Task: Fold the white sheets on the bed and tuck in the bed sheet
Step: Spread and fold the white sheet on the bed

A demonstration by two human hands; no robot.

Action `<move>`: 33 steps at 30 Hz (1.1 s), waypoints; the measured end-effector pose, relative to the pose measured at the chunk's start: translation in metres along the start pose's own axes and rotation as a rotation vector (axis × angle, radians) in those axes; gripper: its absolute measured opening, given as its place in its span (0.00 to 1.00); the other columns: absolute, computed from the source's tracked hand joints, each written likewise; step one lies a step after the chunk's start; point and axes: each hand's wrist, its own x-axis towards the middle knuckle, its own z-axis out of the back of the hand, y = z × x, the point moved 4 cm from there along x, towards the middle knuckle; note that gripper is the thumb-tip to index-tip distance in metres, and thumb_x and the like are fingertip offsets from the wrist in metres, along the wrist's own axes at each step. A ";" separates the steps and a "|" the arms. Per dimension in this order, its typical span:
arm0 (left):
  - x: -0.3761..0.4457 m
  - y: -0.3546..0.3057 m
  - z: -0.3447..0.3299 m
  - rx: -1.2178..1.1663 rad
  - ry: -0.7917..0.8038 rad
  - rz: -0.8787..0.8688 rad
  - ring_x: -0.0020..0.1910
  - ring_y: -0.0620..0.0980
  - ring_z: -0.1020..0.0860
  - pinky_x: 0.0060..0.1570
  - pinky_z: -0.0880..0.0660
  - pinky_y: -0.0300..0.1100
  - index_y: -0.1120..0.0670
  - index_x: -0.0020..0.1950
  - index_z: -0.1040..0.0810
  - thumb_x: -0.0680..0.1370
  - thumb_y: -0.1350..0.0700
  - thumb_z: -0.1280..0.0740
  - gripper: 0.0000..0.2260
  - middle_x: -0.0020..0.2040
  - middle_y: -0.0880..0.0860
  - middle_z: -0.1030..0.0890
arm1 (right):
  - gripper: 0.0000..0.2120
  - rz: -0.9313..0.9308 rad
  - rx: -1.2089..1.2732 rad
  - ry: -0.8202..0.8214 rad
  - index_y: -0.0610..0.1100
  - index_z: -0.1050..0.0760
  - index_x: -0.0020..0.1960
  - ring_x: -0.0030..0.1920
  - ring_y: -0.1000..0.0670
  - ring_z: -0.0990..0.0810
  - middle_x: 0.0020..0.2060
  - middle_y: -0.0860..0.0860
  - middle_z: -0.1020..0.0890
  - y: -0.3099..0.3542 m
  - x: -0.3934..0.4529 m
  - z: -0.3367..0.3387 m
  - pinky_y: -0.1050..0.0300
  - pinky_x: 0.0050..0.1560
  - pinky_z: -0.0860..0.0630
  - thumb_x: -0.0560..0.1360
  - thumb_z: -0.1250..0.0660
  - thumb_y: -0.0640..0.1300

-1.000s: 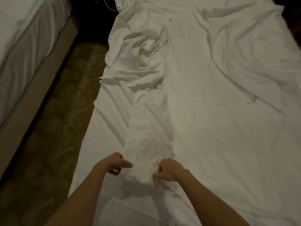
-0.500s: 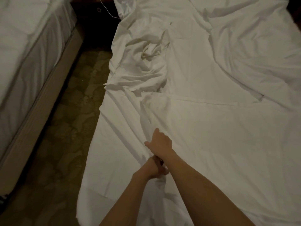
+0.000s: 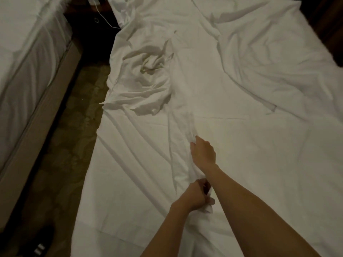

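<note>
A white bed sheet [image 3: 241,164] covers the bed, creased and loose along its left edge. A narrow gathered strip of white sheet [image 3: 182,138] runs down the bed's middle from a crumpled heap of white cloth [image 3: 146,86]. My left hand [image 3: 194,196] grips the near end of that strip, fingers curled round the cloth. My right hand [image 3: 203,152] lies further up the same strip with its fingers pressing down on it; the fingertips are hidden in the fabric. Another rumpled white sheet [image 3: 274,58] lies at the far right.
A second bed [image 3: 24,71] with white bedding and a tan base stands at the left. A patterned carpet aisle [image 3: 70,145] runs between the beds. A white cable [image 3: 104,17] hangs over a dark nightstand at the far end.
The wide folded strip has been gathered narrow. My hands came together from its two corners, and my right hand has slid further up the strip while the left keeps the near end.
</note>
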 end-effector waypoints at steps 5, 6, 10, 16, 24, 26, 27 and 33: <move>0.014 -0.018 -0.038 0.042 0.104 0.086 0.48 0.56 0.19 0.48 0.19 0.50 0.56 0.59 0.26 0.68 0.57 0.30 0.20 0.51 0.57 0.20 | 0.15 -0.156 0.082 -0.044 0.41 0.26 0.59 0.52 0.42 0.22 0.52 0.43 0.20 -0.056 0.002 0.025 0.56 0.44 0.33 0.82 0.48 0.46; 0.018 -0.020 -0.045 0.045 0.131 0.103 0.50 0.57 0.19 0.48 0.19 0.51 0.56 0.60 0.27 0.69 0.58 0.29 0.21 0.53 0.58 0.20 | 0.15 -0.176 0.083 -0.041 0.40 0.26 0.59 0.52 0.42 0.22 0.53 0.43 0.20 -0.067 0.001 0.029 0.56 0.44 0.33 0.82 0.47 0.46; 0.027 -0.026 -0.071 0.041 0.244 0.185 0.48 0.56 0.20 0.38 0.18 0.44 0.56 0.65 0.30 0.71 0.64 0.31 0.23 0.58 0.57 0.24 | 0.15 -0.224 0.056 -0.025 0.40 0.29 0.63 0.53 0.42 0.22 0.54 0.42 0.21 -0.099 -0.003 0.033 0.56 0.45 0.31 0.82 0.47 0.45; 0.034 -0.019 -0.088 0.131 0.308 0.254 0.34 0.48 0.23 0.37 0.20 0.40 0.55 0.58 0.33 0.74 0.64 0.33 0.16 0.52 0.54 0.28 | 0.23 -0.253 0.062 0.089 0.44 0.43 0.74 0.53 0.42 0.22 0.55 0.42 0.22 -0.127 -0.003 0.028 0.55 0.44 0.31 0.80 0.45 0.41; 0.042 -0.014 -0.108 0.122 0.381 0.394 0.38 0.45 0.22 0.37 0.23 0.38 0.51 0.65 0.36 0.73 0.54 0.27 0.25 0.51 0.52 0.25 | 0.37 -0.245 0.067 0.164 0.48 0.57 0.78 0.59 0.41 0.24 0.63 0.43 0.26 -0.144 0.005 0.036 0.50 0.54 0.28 0.76 0.41 0.33; 0.045 -0.018 -0.112 0.125 0.343 0.370 0.39 0.46 0.21 0.40 0.23 0.39 0.51 0.63 0.34 0.74 0.55 0.28 0.21 0.51 0.51 0.24 | 0.36 -0.237 0.057 0.183 0.47 0.55 0.78 0.62 0.41 0.25 0.67 0.44 0.29 -0.151 0.004 0.037 0.49 0.58 0.28 0.76 0.41 0.34; 0.047 -0.021 -0.115 0.120 0.328 0.364 0.40 0.47 0.21 0.41 0.22 0.39 0.51 0.62 0.32 0.74 0.55 0.28 0.20 0.51 0.52 0.24 | 0.35 -0.231 0.049 0.188 0.47 0.54 0.78 0.63 0.42 0.26 0.68 0.44 0.30 -0.156 0.003 0.038 0.49 0.59 0.28 0.76 0.41 0.34; 0.055 -0.031 -0.128 0.144 0.275 0.358 0.33 0.48 0.24 0.34 0.24 0.39 0.54 0.60 0.30 0.72 0.59 0.29 0.19 0.50 0.56 0.22 | 0.30 -0.249 0.102 0.261 0.42 0.48 0.76 0.64 0.42 0.28 0.67 0.42 0.31 -0.177 -0.004 0.041 0.52 0.59 0.30 0.78 0.39 0.39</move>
